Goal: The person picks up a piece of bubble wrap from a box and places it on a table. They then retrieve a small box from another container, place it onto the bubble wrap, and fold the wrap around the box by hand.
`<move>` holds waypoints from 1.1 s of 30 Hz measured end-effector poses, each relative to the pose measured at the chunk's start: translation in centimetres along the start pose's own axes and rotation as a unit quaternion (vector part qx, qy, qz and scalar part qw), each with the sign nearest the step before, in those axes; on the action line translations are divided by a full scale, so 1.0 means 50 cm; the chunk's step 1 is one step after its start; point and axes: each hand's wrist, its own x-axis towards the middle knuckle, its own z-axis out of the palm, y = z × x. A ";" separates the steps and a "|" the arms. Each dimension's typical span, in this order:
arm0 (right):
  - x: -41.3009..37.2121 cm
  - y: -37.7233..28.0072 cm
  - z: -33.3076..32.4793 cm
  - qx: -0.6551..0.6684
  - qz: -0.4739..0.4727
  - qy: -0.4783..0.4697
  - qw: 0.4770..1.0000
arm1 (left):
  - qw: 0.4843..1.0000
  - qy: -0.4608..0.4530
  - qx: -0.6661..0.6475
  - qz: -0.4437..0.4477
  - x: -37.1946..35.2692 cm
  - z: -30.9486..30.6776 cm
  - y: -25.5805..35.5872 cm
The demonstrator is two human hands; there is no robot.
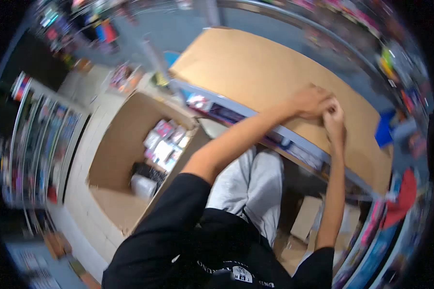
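Note:
My left hand (312,102) reaches across from the left over the brown tabletop (236,62), its fingers curled in. My right hand (334,120) comes up from below and meets it, fingertips bent and pressed close to those of the left. Both hands are together above the right part of the tabletop, near its front edge. Whatever lies between the fingers is hidden, and I cannot tell what it is.
A large open cardboard box (118,130) stands on the floor at my left, with small packages (164,149) inside. Cardboard pieces (306,219) lie under the table at right. A shelf of goods (43,139) is at far left, and hanging goods (402,197) are at right.

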 end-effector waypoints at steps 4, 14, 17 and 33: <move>-0.028 -0.057 -0.004 0.044 0.009 0.001 0.999 | 0.997 0.013 -0.077 -0.020 0.013 -0.016 0.005; -0.519 -0.251 -0.001 -0.130 0.118 0.148 0.973 | 0.995 -0.044 -0.079 -0.039 0.011 -0.025 0.033; -0.720 -0.189 0.014 -0.181 0.207 0.174 0.946 | 0.999 -0.037 -0.036 0.012 0.014 -0.026 0.036; -0.915 0.072 -0.418 -0.289 0.377 0.244 0.846 | 0.994 -0.086 -0.044 -0.047 0.009 -0.032 0.046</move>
